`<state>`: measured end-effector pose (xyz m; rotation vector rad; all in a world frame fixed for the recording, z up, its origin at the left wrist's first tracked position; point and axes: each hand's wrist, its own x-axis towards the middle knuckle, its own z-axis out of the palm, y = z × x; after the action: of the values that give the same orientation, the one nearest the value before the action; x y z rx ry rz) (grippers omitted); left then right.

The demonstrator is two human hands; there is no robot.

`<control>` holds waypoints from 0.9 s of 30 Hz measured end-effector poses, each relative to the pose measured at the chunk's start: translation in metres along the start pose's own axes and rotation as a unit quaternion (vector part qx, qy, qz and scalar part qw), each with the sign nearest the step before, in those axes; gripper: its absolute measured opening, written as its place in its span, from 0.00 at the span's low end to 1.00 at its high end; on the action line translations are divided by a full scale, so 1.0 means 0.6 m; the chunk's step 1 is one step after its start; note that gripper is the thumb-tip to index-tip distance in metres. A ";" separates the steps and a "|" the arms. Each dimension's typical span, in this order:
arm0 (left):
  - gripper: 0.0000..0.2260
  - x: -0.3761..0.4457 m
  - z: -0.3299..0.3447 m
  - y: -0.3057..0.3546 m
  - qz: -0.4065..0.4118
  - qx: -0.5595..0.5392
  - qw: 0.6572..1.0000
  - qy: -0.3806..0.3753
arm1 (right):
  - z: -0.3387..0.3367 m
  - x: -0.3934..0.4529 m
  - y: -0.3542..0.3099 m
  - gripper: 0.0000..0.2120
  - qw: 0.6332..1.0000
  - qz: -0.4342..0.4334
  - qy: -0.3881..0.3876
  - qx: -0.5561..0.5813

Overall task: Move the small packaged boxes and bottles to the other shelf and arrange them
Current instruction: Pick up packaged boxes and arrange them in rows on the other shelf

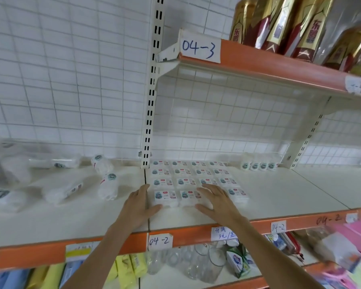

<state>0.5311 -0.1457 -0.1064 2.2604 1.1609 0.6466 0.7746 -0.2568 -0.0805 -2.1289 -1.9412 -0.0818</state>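
Middle shelf (279, 197), white deck with an orange front lip, labels "04-2" along it.

Left section: loose white wrapped bottles (107, 185) lie tumbled on their sides from the far left edge to near the upright post (148, 130); those at the far left are blurred.

Centre, just right of the post: small packaged boxes (186, 181) laid flat in a tidy grid, four rows running from the back wire to about mid-depth.

Your left hand (139, 207) lies flat, fingers straight and together, against the left side of the front row, thumb at the front of the nearest box. Your right hand (216, 200) lies spread wide on top of the front row's right part, thumb toward the front. Neither grips anything.

Back right: a short row of small bottles (258, 165) stands upright against the back wire.

Upper shelf (279, 65), tagged "04-3": red-and-gold bottles (290, 28).

Lower shelf: yellow packs (125, 270), clear glasses (206, 265), pink packages (354, 232).
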 end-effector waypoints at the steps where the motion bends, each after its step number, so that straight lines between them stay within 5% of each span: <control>1: 0.31 -0.011 -0.010 0.003 0.026 0.024 0.999 0.032 | -0.006 -0.007 -0.009 0.39 0.999 -0.013 0.031 0.006; 6: 0.21 -0.102 -0.079 -0.006 0.162 0.165 0.956 0.180 | -0.024 -0.097 -0.048 0.15 0.974 -0.092 0.203 0.029; 12: 0.15 -0.253 -0.132 -0.029 0.099 0.219 0.952 0.190 | 0.018 -0.192 -0.117 0.11 0.990 -0.094 0.088 0.058; 17: 0.14 -0.392 -0.183 -0.049 -0.008 0.232 0.953 0.195 | 0.035 -0.212 -0.212 0.17 0.983 -0.147 0.002 0.112; 22: 0.19 -0.514 -0.248 -0.097 -0.108 0.242 0.947 0.179 | 0.043 -0.198 -0.344 0.16 0.963 -0.213 -0.030 0.162; 27: 0.15 -0.606 -0.329 -0.130 -0.165 0.248 0.923 0.243 | 0.045 -0.180 -0.489 0.17 0.944 -0.273 -0.041 0.182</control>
<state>0.1741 -0.3659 -0.0715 2.2619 2.1018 0.8790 0.4705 -0.3338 -0.0853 -1.3459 -2.3250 0.2475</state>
